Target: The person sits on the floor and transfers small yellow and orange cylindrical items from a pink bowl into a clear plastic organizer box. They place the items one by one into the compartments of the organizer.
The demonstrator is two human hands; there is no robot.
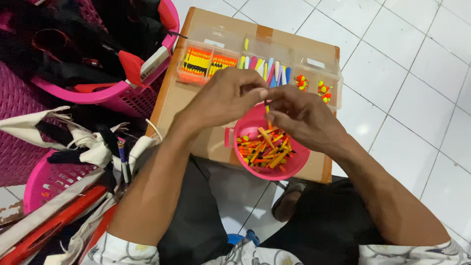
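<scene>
- Two hands meet in the middle of the frame. The left hand [230,98] and the right hand [301,118] both pinch one thin yellow and orange stick [267,109] with their fingertips.
- One small pink bowl [245,128] sits right under the hands. It is full of many orange, yellow and black sticks [265,149], too many to count.
- One clear box [260,61] with four parts lies near the top middle, on a brown cardboard sheet [171,98]. Two parts hold striped sticks, one holds pastel sticks, and one holds little round floats.
- Two pink baskets show on the left: one upper basket [113,93] and one lower basket [49,179].
</scene>
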